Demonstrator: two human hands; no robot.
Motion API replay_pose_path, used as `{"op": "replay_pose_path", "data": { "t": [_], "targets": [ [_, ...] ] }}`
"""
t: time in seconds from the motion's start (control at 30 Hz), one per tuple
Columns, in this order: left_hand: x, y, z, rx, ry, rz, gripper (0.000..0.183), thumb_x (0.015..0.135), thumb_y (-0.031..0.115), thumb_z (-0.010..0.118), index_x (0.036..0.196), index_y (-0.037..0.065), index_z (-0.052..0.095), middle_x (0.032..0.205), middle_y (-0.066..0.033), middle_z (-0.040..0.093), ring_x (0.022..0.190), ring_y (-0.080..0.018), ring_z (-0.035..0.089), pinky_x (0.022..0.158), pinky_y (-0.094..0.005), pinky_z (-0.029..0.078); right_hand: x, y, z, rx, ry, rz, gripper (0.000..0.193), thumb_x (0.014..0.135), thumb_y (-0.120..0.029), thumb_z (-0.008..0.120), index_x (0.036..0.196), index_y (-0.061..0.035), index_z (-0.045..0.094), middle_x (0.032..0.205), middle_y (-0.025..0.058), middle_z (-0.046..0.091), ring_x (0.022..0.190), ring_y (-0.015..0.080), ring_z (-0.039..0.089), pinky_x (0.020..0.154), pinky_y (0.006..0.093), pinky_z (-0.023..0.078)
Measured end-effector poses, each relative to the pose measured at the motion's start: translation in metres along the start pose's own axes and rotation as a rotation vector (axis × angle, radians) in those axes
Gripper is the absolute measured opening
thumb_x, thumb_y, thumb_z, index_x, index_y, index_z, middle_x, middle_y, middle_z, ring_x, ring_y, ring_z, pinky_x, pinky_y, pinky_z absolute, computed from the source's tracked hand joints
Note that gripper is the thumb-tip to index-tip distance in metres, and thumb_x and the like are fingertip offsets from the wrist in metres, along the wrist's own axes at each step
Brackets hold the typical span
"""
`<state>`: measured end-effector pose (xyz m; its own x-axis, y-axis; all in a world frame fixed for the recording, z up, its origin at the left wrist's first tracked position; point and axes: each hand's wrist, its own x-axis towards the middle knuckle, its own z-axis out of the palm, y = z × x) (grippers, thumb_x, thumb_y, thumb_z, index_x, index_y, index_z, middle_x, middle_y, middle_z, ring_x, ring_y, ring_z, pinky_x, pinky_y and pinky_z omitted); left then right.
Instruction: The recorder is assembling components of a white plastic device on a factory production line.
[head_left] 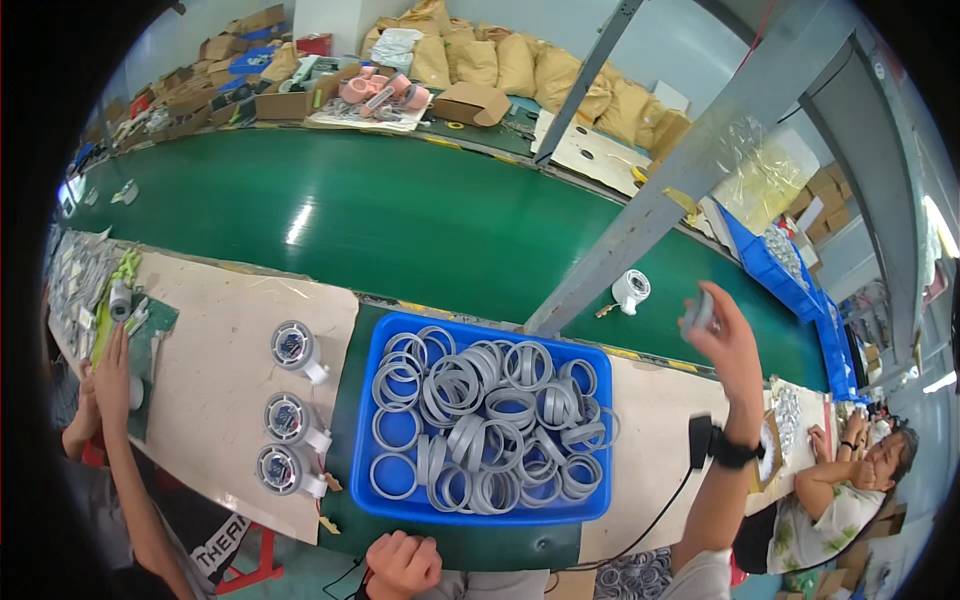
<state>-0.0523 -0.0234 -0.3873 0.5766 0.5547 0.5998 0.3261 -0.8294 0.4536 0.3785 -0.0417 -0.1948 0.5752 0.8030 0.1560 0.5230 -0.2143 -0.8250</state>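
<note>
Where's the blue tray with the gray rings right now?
In the head view, the blue tray sits at lower centre, between three white round housings on its left and the raised right hand.

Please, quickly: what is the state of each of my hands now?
Left hand: curled closed; contents cannot be told.
Right hand: holding what looks like a grey ring.

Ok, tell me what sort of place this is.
Most likely a factory assembly line: a long green conveyor belt runs past the worktables, with a blue tray full of grey rings and three round white units set out.
</note>
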Motion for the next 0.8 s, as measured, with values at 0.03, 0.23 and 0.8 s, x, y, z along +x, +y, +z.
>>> {"op": "replay_pose_path", "data": {
  "t": [0.03, 0.23, 0.8],
  "targets": [
    [0.001, -0.001, -0.002, -0.010, -0.014, 0.005, 0.020, 0.061, 0.000, 0.060, 0.080, 0.004, 0.058, 0.061, -0.0055, 0.047, 0.049, -0.0246, 0.045, 0.044, -0.0338, 0.033, 0.024, 0.017, -0.006, -0.156, 0.002, 0.042, 0.064, 0.074, -0.014, 0.074, 0.132, 0.0005, 0.051, 0.111, 0.0129, 0.063, 0.092, 0.0162, 0.065, 0.078, 0.0295, 0.052],
    [0.015, -0.001, -0.009, -0.051, 0.012, 0.108, 0.004, 0.078, 0.001, 0.060, 0.078, 0.005, 0.060, 0.071, -0.0104, 0.055, 0.062, -0.0267, 0.058, 0.051, -0.0351, 0.044, 0.138, 0.064, -0.013, -0.641, -0.153, 0.401, 0.062, 0.072, -0.030, 0.076, 0.123, 0.0013, 0.059, 0.094, 0.0148, 0.068, 0.071, 0.0186, 0.067, 0.062, 0.0293, 0.055],
    [0.019, 0.006, -0.013, 0.013, 0.039, 0.053, 0.007, 0.075, 0.002, 0.061, 0.082, 0.003, 0.061, 0.067, -0.0096, 0.052, 0.058, -0.0267, 0.053, 0.050, -0.0357, 0.041, 0.184, 0.127, 0.085, -0.912, -0.014, 0.291, 0.034, 0.063, -0.024, 0.075, 0.090, -0.0038, 0.074, 0.097, 0.0184, 0.071, 0.091, 0.0361, 0.069, 0.080, 0.0392, 0.057]
  ]
}}
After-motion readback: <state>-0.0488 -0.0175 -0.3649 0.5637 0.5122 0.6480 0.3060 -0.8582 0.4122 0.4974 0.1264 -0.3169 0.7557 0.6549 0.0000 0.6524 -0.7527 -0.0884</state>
